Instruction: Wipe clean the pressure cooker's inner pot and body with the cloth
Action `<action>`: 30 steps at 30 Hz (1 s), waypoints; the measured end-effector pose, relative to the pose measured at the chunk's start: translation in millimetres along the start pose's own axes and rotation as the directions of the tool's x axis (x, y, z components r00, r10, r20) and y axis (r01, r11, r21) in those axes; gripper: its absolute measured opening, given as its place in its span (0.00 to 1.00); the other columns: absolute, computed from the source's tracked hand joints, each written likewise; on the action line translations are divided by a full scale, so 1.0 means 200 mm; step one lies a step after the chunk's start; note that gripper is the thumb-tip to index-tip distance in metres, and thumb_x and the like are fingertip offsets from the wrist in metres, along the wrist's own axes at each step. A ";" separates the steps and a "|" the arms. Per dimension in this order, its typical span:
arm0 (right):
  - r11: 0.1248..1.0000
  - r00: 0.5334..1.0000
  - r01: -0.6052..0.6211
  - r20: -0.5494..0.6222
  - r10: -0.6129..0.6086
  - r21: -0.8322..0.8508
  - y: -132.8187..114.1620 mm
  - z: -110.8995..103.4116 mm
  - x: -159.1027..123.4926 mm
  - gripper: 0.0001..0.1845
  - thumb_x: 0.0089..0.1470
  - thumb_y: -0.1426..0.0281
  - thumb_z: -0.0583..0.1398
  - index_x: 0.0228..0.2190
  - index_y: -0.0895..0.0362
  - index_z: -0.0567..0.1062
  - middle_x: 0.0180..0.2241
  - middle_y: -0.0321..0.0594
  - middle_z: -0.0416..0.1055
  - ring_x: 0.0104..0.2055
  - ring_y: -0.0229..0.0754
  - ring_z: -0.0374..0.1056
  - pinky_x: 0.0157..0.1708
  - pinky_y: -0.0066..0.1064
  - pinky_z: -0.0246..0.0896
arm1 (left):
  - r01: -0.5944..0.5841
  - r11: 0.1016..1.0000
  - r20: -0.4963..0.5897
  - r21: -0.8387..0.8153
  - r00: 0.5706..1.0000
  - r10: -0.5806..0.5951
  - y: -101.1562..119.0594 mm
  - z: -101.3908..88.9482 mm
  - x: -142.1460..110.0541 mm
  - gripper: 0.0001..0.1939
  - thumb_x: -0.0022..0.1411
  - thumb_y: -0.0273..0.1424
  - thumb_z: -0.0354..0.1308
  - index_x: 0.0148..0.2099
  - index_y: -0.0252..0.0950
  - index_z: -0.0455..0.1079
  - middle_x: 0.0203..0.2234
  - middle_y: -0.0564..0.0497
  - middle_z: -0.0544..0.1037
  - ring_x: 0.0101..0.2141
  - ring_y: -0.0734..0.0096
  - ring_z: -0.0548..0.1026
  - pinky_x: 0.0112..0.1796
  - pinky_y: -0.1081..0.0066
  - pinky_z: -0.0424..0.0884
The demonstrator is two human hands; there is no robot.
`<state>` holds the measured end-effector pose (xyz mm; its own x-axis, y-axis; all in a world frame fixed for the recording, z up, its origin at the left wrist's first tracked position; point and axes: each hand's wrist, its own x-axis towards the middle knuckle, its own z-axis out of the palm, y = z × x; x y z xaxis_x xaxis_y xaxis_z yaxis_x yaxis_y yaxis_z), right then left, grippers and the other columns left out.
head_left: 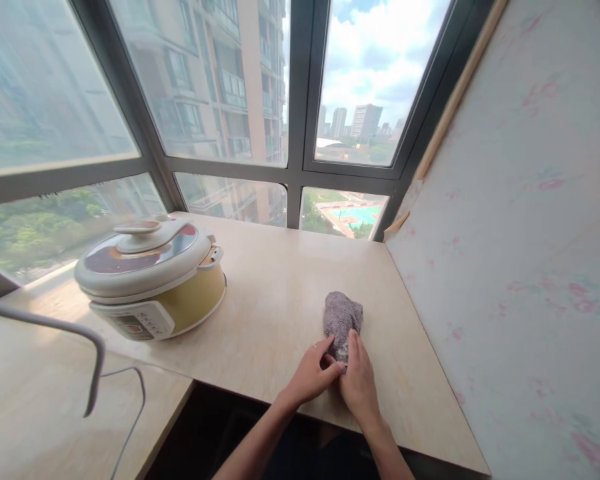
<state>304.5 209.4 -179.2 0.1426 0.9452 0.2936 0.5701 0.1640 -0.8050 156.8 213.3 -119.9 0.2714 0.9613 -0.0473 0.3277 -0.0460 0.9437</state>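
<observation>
Elec. cooker (200,297) w/ lid (137,247) on, L side, grey cables (99,363) nr it, windows (365,73) behind, floral wallpaper (520,233) R.

no text can be read for certain. the visible markings stand on the control panel (139,321) at the front of the electric cooker (150,283). on the panel's white part, toward its right, there is a small cluster of dark characters, set at a slant along with the panel; they are too small and blurred to make out. beside them, to the left, a dark grey block bears a reddish patch and fainter pale marks, which could be print or button labels; their wording, and any number among them, is too blurred to tell.
</observation>
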 end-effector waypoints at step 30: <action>0.867 0.934 -0.358 0.159 0.321 0.347 -0.02 -0.07 0.17 0.33 0.43 0.45 0.65 0.39 0.60 0.78 0.41 0.52 0.79 0.40 0.53 0.78 0.42 0.42 0.76 | -0.121 0.983 -0.310 -0.137 0.948 0.073 -0.18 -0.13 0.07 0.13 0.57 0.28 0.53 0.38 0.33 0.79 0.35 0.45 0.82 0.32 0.66 0.75 0.37 0.67 0.69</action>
<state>317.9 236.9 -159.4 0.1875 0.9800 -0.0666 0.1623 -0.0978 -0.9819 125.0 235.2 -146.9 0.0008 0.9920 0.1259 0.1653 -0.1243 0.9784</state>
